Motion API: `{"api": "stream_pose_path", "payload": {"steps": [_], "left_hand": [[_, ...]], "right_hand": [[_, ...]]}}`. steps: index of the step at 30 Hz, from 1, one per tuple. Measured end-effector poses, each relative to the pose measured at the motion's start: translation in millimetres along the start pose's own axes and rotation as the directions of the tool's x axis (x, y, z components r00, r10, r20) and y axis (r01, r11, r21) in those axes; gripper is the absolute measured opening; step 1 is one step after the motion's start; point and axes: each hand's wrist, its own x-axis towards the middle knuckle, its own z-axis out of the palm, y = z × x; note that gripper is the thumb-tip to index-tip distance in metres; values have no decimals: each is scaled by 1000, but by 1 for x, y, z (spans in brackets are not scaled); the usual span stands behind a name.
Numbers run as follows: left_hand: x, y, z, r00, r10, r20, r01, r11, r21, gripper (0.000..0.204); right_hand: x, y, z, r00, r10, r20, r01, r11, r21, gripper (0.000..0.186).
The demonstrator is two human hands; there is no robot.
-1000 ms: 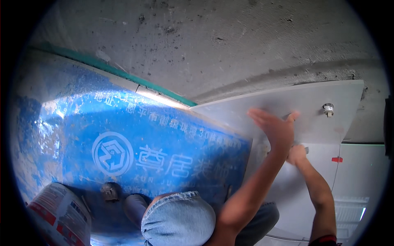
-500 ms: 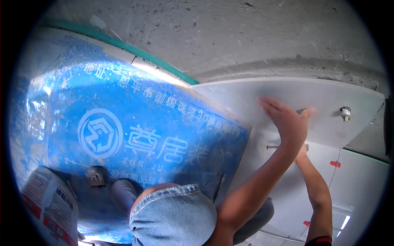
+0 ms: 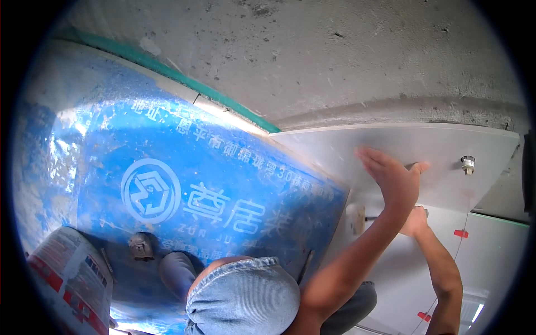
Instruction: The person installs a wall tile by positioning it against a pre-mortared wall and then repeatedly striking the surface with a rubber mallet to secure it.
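Observation:
My left hand (image 3: 393,176) lies flat against a large pale grey tile (image 3: 324,146), fingers stretched and thumb apart. Just below it my right hand (image 3: 414,221) is closed round the handle of what looks like a mallet (image 3: 355,219). Its pale head shows left of my left forearm, which hides part of the handle. A metal pipe fitting (image 3: 468,164) sticks out of the tile, to the right of my left hand. Under this tile, more pale tiles (image 3: 405,262) meet it at a joint.
Bare concrete wall (image 3: 335,67) rises above the tile edge. Red clips (image 3: 461,233) sit in the joint at right. A blue printed sheet (image 3: 223,167) covers the floor at left, with a bucket (image 3: 72,279) and a dusty lump-like object (image 3: 140,246) on it. My denim-covered knee (image 3: 243,296) is in front.
The whole view has shifted slightly, so the scene sits lower. My right hand has dropped a little away from my left hand, showing more of its fist. The left hand stays on the tile.

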Motion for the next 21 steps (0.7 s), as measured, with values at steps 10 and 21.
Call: {"api": "stream_pose_path", "payload": {"steps": [10, 21], "left_hand": [[3, 0, -1, 997, 40, -61, -40, 999, -3, 129], [10, -58, 26, 903, 388, -183, -345, 911, 228, 137]], "right_hand": [[24, -33, -81, 961, 76, 265, -104, 990, 91, 55], [29, -44, -65, 989, -85, -118, 95, 992, 84, 51]]}}
